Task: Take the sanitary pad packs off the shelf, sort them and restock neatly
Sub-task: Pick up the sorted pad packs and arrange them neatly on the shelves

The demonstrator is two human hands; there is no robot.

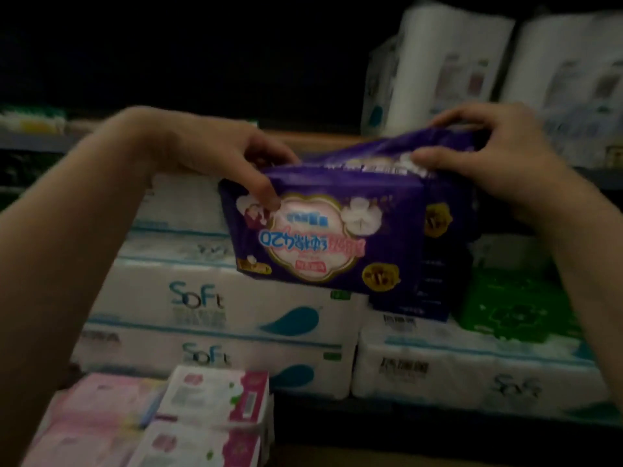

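Head view: purple pad pack (340, 237) held upside down above tissue stacks (215, 311), left hand (215, 156) and right hand (485, 156) pinching its top corners; loose wrapper could slip

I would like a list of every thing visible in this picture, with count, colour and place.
purple pack: one, purple, centre, held up with its print upside down
white tissue packs: several, white with teal print, stacked behind and below
green pack: one, green, right, on a white pack
pink packs: several, pink and white, bottom left
paper rolls: at least two, white, top right
left hand: grips the purple pack's left top corner
right hand: grips its right top edge
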